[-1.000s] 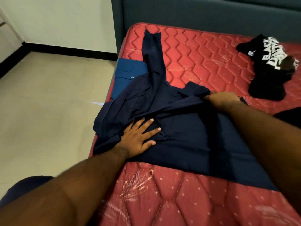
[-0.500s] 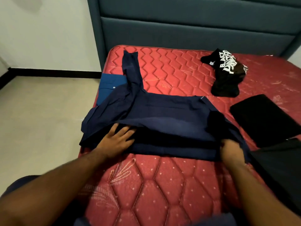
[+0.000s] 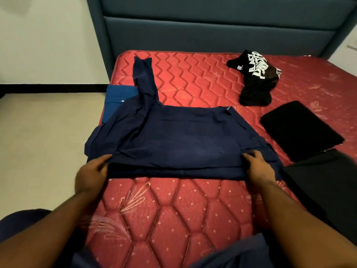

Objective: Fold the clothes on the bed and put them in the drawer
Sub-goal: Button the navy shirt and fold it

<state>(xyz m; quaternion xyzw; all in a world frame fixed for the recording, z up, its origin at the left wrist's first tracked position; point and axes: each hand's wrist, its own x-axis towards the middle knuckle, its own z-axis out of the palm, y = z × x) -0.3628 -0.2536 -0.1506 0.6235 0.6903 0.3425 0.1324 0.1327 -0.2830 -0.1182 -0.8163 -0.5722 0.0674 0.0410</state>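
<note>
A navy blue shirt (image 3: 173, 138) lies partly folded across the red quilted mattress (image 3: 173, 206), one sleeve stretched toward the headboard. My left hand (image 3: 92, 175) grips the near left edge of the folded layers, thumb on top. At the near right edge my right hand (image 3: 257, 168) holds the same fold, fingers over the cloth. A crumpled black printed t-shirt (image 3: 255, 80) lies at the back right. A folded black garment (image 3: 299, 128) rests flat to the right of the shirt.
A lighter blue garment (image 3: 116, 97) peeks from under the shirt at the mattress's left edge. Dark cloth (image 3: 324, 182) lies at the right near my forearm. A teal headboard (image 3: 212, 29) stands behind; bare floor (image 3: 42, 142) lies to the left.
The far half of the shirt was folded toward me. Both hands moved to the near edge and now hold the fold at its two ends.
</note>
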